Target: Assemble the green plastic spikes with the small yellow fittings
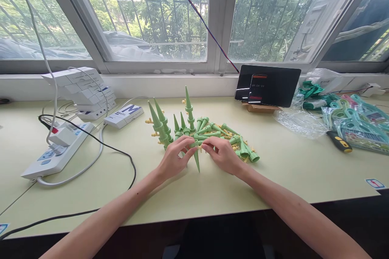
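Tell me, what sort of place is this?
Probably an indoor workroom: there's a long table by barred windows, and a pile of green plastic parts lies on it.

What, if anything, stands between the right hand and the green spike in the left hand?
Nothing visible does. The left hand holds the green spike near its wide end, and the right hand is at its small yellow fitting, though contact is unclear. The pile of green spikes lies beyond the hands, not between.
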{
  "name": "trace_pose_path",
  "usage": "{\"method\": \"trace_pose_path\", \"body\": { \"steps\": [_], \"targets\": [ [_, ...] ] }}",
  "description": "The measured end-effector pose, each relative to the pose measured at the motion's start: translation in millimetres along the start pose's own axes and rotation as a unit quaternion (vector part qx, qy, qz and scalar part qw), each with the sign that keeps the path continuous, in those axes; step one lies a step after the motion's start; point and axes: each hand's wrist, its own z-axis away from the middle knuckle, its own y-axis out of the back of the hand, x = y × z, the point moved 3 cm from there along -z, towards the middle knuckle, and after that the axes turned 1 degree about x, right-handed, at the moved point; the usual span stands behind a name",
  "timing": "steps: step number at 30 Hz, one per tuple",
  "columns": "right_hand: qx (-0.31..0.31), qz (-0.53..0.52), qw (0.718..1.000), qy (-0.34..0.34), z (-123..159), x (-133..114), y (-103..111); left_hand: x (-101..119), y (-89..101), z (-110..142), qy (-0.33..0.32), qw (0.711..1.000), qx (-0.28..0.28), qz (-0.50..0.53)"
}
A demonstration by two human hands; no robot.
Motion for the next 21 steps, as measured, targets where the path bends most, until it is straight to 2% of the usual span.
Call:
{"method": "trace_pose_path", "body": {
  "steps": [6, 12, 21],
  "targets": [
    [0.016, -0.019, 1.000, -0.005, 1.1, -0.1, 0.6, -0.7, 0.1, -0.5, -0.001, 1.000, 0.005, 0.000],
    [-0.008, -0.022, 1.000, 0.011, 1.0, 0.4, -0.4, -2.2, -0.2, 0.5, 0.000, 1.000, 0.003, -0.004],
    [-0.015, 0.003, 1.000, -0.003, 0.4, 2.0, -0.6, 0.1, 0.3, -0.3, -0.004, 1.000, 0.003, -0.006]
  ]
}}
